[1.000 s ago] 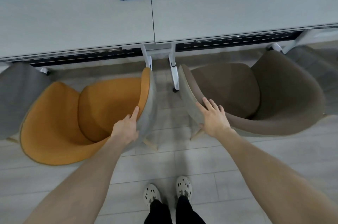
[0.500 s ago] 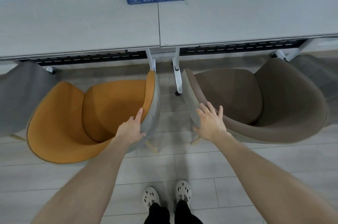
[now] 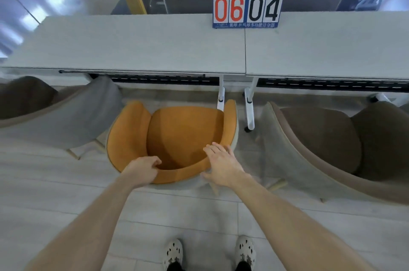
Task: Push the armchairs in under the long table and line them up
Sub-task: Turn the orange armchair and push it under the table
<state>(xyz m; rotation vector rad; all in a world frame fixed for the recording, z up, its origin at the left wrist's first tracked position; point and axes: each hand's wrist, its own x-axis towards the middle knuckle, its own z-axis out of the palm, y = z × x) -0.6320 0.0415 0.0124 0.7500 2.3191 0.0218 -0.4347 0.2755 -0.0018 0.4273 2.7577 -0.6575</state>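
Note:
An orange armchair [image 3: 177, 135] with a grey outer shell stands in front of me, its seat facing the long grey table [image 3: 137, 49]. My left hand [image 3: 141, 170] curls over the top rim of its backrest. My right hand [image 3: 221, 164] lies flat with spread fingers on the right side of the same rim. A brown armchair [image 3: 321, 144] stands to the right, turned sideways to the table. Another brown and grey armchair [image 3: 55, 111] stands to the left, partly under the table edge.
A flip scoreboard [image 3: 246, 8] reading 06 04 stands on the table's far edge. White table legs [image 3: 249, 104] come down between the orange and the brown chair. My two feet [image 3: 208, 253] stand on the pale plank floor behind the orange chair.
The orange chair has swung round so its back faces me. My right hand left the brown chair for the orange chair's rim. My left hand moved to the back rim. The view shifted left.

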